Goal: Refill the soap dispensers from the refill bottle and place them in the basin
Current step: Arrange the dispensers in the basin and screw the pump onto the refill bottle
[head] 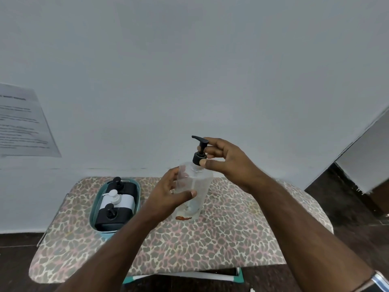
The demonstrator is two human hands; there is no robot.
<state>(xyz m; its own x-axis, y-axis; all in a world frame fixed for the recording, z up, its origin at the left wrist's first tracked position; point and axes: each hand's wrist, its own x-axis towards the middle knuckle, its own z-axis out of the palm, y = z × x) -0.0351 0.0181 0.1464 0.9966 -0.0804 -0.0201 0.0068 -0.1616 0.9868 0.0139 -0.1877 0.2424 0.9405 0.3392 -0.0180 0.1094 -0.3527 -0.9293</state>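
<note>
A clear plastic refill bottle (pixel 196 186) with a black pump top (pixel 200 152) stands on the leopard-print board (pixel 231 239). My left hand (pixel 168 197) grips the bottle's body, thumb across its front. My right hand (pixel 227 161) pinches the pump's black collar between thumb and fingers. To the left, a teal basin (pixel 92 207) holds three soap dispensers lying side by side: a black one at the back (pixel 126 187), a white one in the middle (pixel 120 200), a black one at the front (pixel 109 218).
The board is a padded ironing board set against a pale wall. A printed paper sheet (pixel 23 123) hangs on the wall at left. Dark floor lies around the board, and a pale panel (pixel 364 154) leans at the right.
</note>
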